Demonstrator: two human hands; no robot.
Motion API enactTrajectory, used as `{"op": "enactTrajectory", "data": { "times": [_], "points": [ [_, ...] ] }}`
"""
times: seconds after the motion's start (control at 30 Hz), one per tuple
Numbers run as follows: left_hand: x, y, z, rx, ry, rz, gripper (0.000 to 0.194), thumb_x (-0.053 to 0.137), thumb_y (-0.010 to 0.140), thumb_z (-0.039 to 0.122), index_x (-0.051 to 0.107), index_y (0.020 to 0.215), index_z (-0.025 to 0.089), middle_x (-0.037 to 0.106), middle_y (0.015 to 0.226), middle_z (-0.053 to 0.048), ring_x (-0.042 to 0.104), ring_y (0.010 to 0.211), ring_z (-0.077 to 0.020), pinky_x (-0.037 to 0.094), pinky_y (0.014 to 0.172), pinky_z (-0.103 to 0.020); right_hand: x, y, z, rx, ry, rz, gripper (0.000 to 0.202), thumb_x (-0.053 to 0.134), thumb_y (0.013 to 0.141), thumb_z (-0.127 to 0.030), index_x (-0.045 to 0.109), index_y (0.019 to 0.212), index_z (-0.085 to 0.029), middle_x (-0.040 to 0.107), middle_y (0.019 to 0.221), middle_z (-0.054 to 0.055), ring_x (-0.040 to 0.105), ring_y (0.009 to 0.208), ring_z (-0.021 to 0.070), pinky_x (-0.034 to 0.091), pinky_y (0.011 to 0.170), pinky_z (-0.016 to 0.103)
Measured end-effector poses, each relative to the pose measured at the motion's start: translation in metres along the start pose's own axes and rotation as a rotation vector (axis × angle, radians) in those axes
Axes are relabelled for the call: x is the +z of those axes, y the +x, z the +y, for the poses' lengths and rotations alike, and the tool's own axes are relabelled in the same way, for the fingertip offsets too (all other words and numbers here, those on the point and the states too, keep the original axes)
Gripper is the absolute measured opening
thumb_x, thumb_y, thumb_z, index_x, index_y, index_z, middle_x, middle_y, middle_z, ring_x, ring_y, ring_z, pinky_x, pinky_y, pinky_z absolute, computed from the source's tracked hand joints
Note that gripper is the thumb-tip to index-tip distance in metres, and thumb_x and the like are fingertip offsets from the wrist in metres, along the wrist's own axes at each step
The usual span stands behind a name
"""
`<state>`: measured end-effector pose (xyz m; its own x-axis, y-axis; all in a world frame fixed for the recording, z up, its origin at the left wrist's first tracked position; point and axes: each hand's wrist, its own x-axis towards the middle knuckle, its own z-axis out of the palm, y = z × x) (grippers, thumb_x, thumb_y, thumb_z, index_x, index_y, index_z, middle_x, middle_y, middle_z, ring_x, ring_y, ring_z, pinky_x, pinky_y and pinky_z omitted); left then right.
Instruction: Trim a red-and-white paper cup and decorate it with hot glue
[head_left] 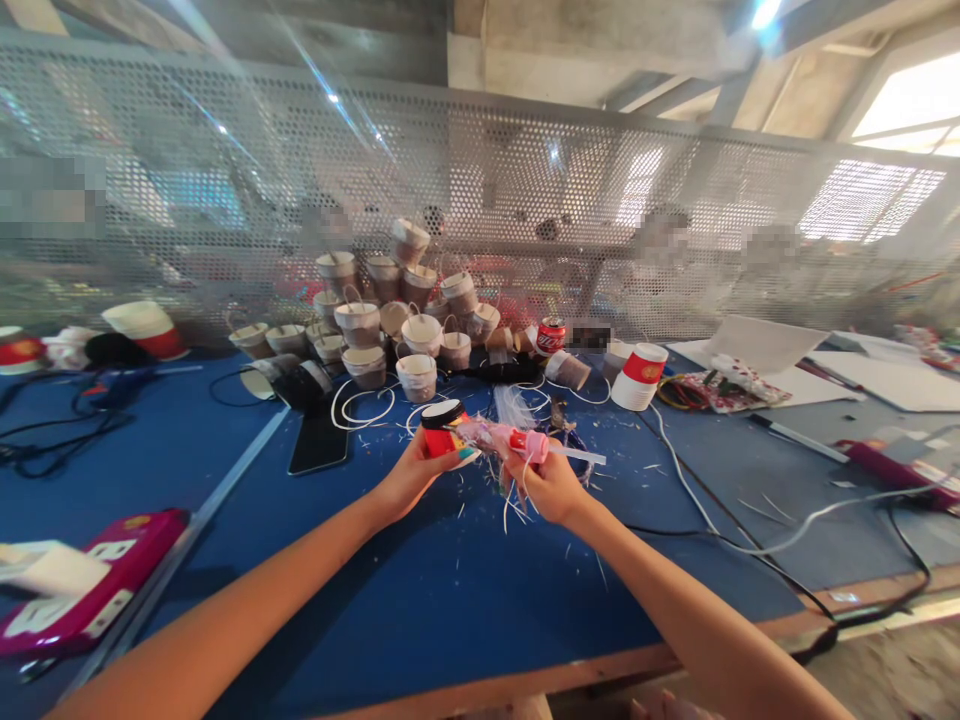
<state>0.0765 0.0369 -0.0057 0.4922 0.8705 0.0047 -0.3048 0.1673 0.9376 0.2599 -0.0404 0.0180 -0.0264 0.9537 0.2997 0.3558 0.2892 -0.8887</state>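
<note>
My left hand [411,478] is closed around a red paper cup [438,436] with a black band below its white rim, held tilted above the blue table [375,600]. In my right hand [553,490] is a pink hot glue gun [531,446], its front end towards the cup. A whitish glue stick [586,455] juts out of the gun's back end. Where the nozzle meets the cup is too cluttered to make out, so I cannot tell if they touch. Thin white strands [513,508] hang below the gun and lie scattered about.
Several small cups with looped handles [421,335] are piled at the back, against a perforated metal screen [510,170]. A cola can [551,336] and stacked red-and-white cups [640,377] stand to their right. A phone [321,440], magenta power strips [120,565] and cables [697,500] lie around.
</note>
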Motion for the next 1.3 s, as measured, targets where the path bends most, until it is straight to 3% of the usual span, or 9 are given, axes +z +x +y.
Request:
{"op": "enactTrajectory", "data": {
  "times": [0.3,0.57,0.97,1.3],
  "points": [
    [-0.001,0.001,-0.001,0.015,0.022,-0.051,0.043,0.074,0.067,0.017,0.059,0.106,0.024,0.069,0.106,-0.002,0.062,0.101,-0.0193,0.041,0.099,-0.039,-0.001,0.001,0.007,0.035,0.106,0.019,0.040,0.046,0.080,-0.055,0.046,0.061,-0.021,0.041,0.045,-0.004,0.039,0.039,0.0087,0.034,0.038,0.022],
    [0.000,0.000,0.003,-0.009,0.007,-0.042,0.045,0.075,0.064,0.017,0.059,0.105,0.025,0.069,0.107,-0.002,0.061,0.106,-0.0206,0.041,0.100,-0.039,-0.004,0.004,0.013,0.079,0.264,-0.003,0.044,0.047,0.078,-0.064,0.049,0.068,-0.021,0.040,0.042,-0.007,0.040,0.033,0.0085,0.036,0.033,0.022],
    [-0.006,-0.001,0.001,0.000,-0.086,-0.106,0.049,0.073,0.063,0.013,0.057,0.108,0.024,0.069,0.106,-0.003,0.062,0.107,-0.0246,0.037,0.103,-0.046,-0.006,0.007,0.008,0.111,0.339,0.013,0.050,0.050,0.074,-0.066,0.040,0.053,-0.021,0.039,0.038,-0.006,0.036,0.029,0.0065,0.032,0.029,0.020],
    [-0.005,-0.001,0.003,0.012,-0.072,-0.147,0.046,0.072,0.064,0.015,0.059,0.108,0.023,0.070,0.105,-0.004,0.062,0.106,-0.0249,0.036,0.104,-0.046,-0.008,0.008,0.010,0.115,0.313,0.024,0.050,0.048,0.075,-0.069,0.054,0.073,-0.020,0.040,0.038,-0.007,0.036,0.029,0.0075,0.032,0.030,0.021]
  ]
}}
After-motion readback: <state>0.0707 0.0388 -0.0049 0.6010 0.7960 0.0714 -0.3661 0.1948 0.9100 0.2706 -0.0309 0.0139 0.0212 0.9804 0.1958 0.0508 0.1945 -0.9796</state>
